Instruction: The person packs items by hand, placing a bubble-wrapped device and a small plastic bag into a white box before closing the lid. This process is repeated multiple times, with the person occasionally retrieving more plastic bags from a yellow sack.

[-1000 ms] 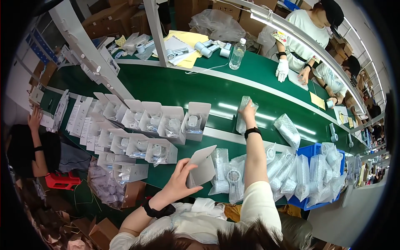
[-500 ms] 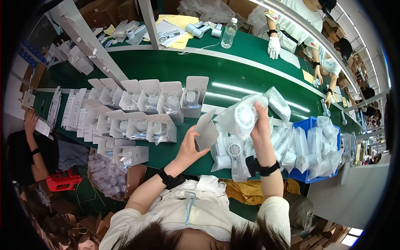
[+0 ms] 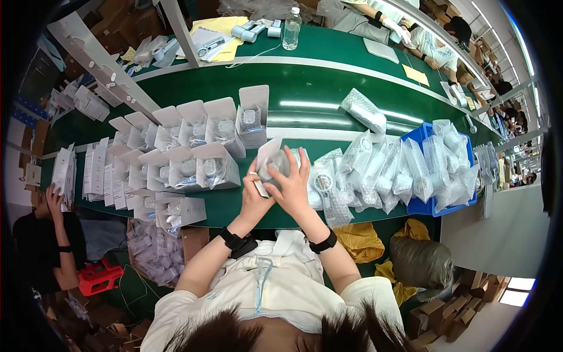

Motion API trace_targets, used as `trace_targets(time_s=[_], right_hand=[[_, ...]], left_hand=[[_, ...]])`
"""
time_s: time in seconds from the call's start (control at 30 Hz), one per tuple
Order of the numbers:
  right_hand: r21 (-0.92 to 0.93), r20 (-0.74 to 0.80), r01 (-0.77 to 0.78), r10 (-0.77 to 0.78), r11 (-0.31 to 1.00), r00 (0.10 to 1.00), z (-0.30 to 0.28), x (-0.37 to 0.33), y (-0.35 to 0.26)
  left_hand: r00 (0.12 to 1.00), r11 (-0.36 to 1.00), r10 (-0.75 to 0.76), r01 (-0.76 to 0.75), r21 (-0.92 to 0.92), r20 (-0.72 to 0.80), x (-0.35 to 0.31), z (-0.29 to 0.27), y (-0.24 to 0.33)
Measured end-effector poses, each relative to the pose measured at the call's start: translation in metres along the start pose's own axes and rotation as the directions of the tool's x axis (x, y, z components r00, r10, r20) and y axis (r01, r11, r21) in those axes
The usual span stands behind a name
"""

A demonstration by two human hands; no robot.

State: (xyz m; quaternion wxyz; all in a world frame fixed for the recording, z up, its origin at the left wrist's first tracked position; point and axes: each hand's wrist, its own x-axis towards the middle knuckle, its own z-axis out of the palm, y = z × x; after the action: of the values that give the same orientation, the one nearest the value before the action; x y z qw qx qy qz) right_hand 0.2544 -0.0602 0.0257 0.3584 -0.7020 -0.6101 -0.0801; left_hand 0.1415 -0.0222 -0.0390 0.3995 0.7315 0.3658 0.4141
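Note:
In front of my chest, my left hand (image 3: 251, 198) is closed around a small white carton (image 3: 269, 151) with its flap standing up. My right hand (image 3: 291, 189) has its fingers around a bubble-wrapped handheld fan (image 3: 274, 166) at the carton's mouth; the fingers hide much of it, so how deep it sits I cannot tell. Just right of my hands, another bubble-wrapped fan (image 3: 323, 183) lies with its round head up, beside several similar wrapped packages (image 3: 375, 167). To the left stand rows of open white cartons (image 3: 220, 170) with bagged items inside.
A blue bin (image 3: 415, 206) of wrapped packages stands at the right. One wrapped package (image 3: 363, 110) lies farther back on the green table (image 3: 311, 82). Flat folded cartons (image 3: 97, 170) stand at the left, near another person's hand (image 3: 54, 199). A bottle (image 3: 291, 29) stands across the table.
My right hand has brought the wrapped fan left and down to the carton in my left hand. The view has shifted slightly. Across the table, a gloved hand has moved right.

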Motion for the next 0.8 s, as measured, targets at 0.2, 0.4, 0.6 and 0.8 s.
trace_targets(time_s=[0.2, 0.4, 0.6, 0.8], right_hand=[[0.151, 0.116, -0.081, 0.064, 0.985, 0.991, -0.017, -0.029, 0.105], [-0.389, 0.279, -0.027, 0.146, 0.921, 0.949, -0.046, -0.020, 0.165], [-0.558, 0.723, -0.045, 0.512, 0.829, 0.464, -0.041, 0.004, 0.194], [-0.497, 0.382, -0.165, 0.386, 0.852, 0.839, 0.016, 0.072, 0.255]], left_hand=[[0.976, 0.985, -0.125, 0.101, 0.137, 0.178, -0.010, -0.052, -0.007], [0.935, 0.970, -0.182, 0.119, 0.214, 0.304, -0.015, -0.066, 0.001], [0.945, 0.962, -0.185, 0.118, 0.247, 0.269, -0.027, -0.064, 0.009], [0.949, 0.956, -0.216, 0.157, 0.247, 0.230, -0.028, -0.059, 0.010]])
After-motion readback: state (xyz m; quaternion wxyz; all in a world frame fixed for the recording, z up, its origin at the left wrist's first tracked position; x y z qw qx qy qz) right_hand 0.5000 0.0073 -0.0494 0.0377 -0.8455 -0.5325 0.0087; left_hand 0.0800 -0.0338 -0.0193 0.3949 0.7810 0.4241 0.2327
